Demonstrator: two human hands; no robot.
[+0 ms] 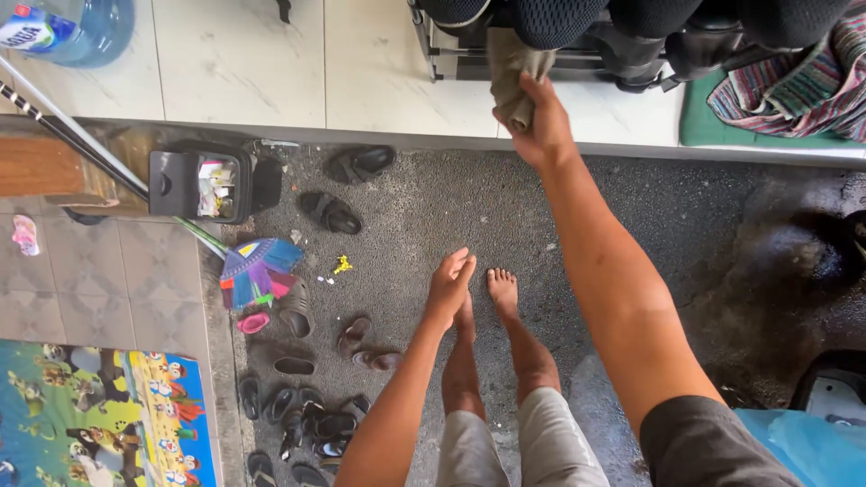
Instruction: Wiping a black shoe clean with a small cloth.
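My right hand (pixel 539 122) is stretched forward and grips a bunched beige cloth (pixel 512 63), which hangs against the dark seat (pixel 550 22) of a motorbike parked on the pale tiled floor. My left hand (pixel 448 287) hangs loose in front of my legs, fingers slightly apart, holding nothing. My bare feet (pixel 502 293) stand on grey rough concrete just below it.
Several sandals (pixel 332 213) lie scattered on the concrete at left, with a black bin (pixel 200 185), a multicoloured broom (pixel 257 271) and a cartoon mat (pixel 99 419). A striped cloth (pixel 794 86) lies top right, a blue water jug (pixel 68 29) top left. A wet dark patch (pixel 785 271) spreads at right.
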